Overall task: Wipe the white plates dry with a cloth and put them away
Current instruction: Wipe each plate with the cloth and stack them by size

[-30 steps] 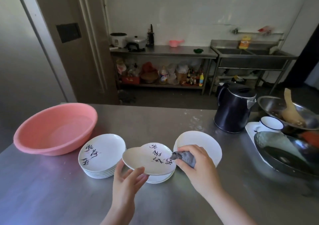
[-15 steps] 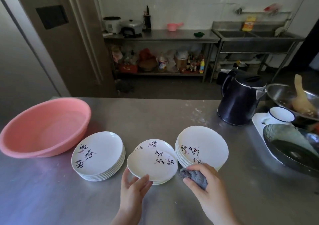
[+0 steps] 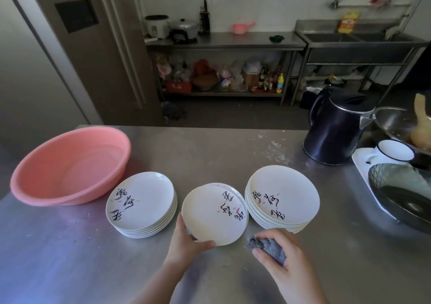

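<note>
Three groups of white plates with black brush writing stand on the steel table. The left stack and the right stack each hold several plates. Between them, my left hand grips the near-left rim of the top plate, which lies over another plate below it. My right hand holds a bunched grey cloth just off that plate's near-right edge, on the table in front of the right stack.
A pink plastic basin sits at the left. A dark kettle stands at the back right, with a white tray, an enamel cup, a dark pan and a steel bowl at the right edge.
The cloth in my right hand has come off the middle plate and moved down to the table. The plate in my left hand has dropped lower onto the middle pile.
</note>
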The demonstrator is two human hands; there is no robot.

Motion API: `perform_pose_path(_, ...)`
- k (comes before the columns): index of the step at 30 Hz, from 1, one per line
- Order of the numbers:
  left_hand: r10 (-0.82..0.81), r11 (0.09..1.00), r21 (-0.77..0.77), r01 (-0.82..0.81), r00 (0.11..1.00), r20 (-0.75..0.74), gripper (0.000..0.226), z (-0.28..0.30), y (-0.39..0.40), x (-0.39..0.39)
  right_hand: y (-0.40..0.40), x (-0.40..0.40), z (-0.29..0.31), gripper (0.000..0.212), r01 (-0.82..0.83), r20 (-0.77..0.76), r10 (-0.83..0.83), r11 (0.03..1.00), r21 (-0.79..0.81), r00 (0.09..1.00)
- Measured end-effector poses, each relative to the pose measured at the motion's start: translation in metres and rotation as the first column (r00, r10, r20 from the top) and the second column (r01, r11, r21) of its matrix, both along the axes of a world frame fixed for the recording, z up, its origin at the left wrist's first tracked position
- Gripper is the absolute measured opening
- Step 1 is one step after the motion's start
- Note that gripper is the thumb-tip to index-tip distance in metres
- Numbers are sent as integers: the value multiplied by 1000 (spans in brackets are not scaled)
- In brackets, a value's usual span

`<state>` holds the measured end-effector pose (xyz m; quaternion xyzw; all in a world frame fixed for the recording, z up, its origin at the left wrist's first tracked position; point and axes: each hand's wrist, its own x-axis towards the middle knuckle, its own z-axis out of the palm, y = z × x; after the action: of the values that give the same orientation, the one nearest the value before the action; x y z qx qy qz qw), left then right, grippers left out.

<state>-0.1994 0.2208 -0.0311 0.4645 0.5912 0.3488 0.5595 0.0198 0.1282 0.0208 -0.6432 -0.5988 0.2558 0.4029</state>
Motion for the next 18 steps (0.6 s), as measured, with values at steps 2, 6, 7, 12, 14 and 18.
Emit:
perform_pose_path(2, -19, 999, 31, 24, 988, -154, 111, -4, 6, 0, -1, -2, 0, 28, 0, 12, 0, 1000, 1, 1000)
perform_pose_path(6, -25, 1000, 9, 28, 964, -266, 109, -8, 7, 2, -4, -5, 3, 26, -5, 20, 5, 1000, -5, 1000)
perform_pose_path(7, -15, 1000, 3, 16, 962, -273, 103, -6, 5, 3, -5, -6, 4, 26, -2, 25, 2, 1000, -6, 1000)
perform_pose_path(12, -3, 999, 31, 13, 951, -310, 89, -12, 1, 2, -8, -18, 13, 30, 5, 51, -5, 1000, -7, 999)
perform_pose_path(14, 2, 999, 41, 13, 942, -334, 83, -10, -5, -2, -10, -26, 13, 34, -3, 48, 5, 1000, -28, 999)
perform_pose_path(18, 102, 987, 153, -50, 928, -358, 53, 0, -18, -33, -8, -52, 12, 40, -35, 45, 36, 999, -31, 998)
